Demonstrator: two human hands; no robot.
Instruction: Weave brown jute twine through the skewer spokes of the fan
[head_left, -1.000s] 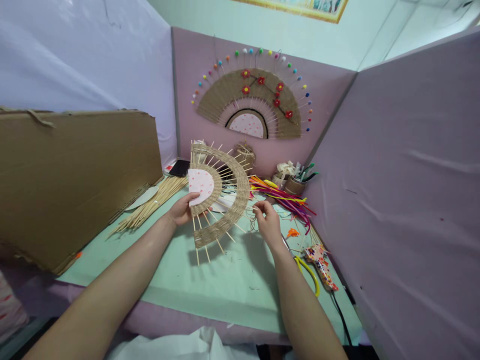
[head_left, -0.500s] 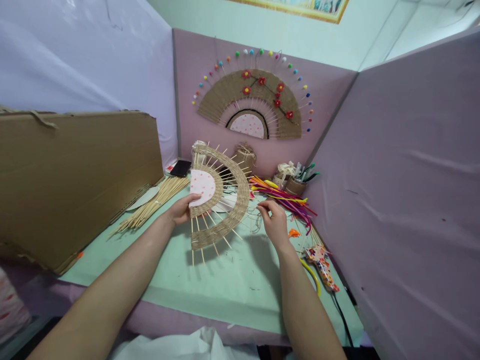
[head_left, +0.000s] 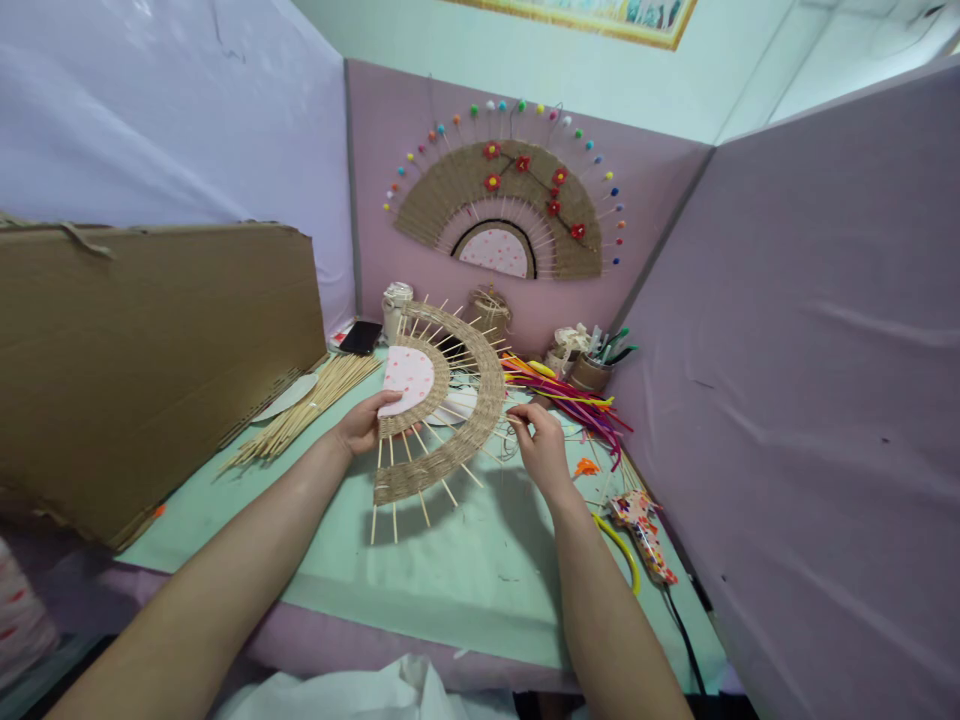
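Note:
A half-round woven fan (head_left: pixel 450 450) with thin sticks poking out past its rim is held above the table. At its core is a white half-disc with pink dots (head_left: pixel 409 380). My left hand (head_left: pixel 367 422) grips it at this core, thumb on the front. Beside the outer woven band, my right hand (head_left: pixel 536 435) is closed in a pinch on what looks like thin brown twine (head_left: pixel 510 442), which loops down below the fingers. The right fingertips are close to the stick ends; whether they touch a stick is unclear.
A finished fan with red flowers (head_left: pixel 525 190) hangs on the back panel. Bamboo sticks (head_left: pixel 307 415) and a cardboard sheet (head_left: pixel 165 350) are left. Coloured pipe cleaners (head_left: pixel 570 395), yellow-handled tool (head_left: pixel 622 550), flowered glue gun (head_left: pixel 645 535) and pen pot (head_left: pixel 592 372) are right.
The fan has tilted, its top shifting right and its lower end left and down. My right hand has moved slightly left, nearer the rim, still pinching.

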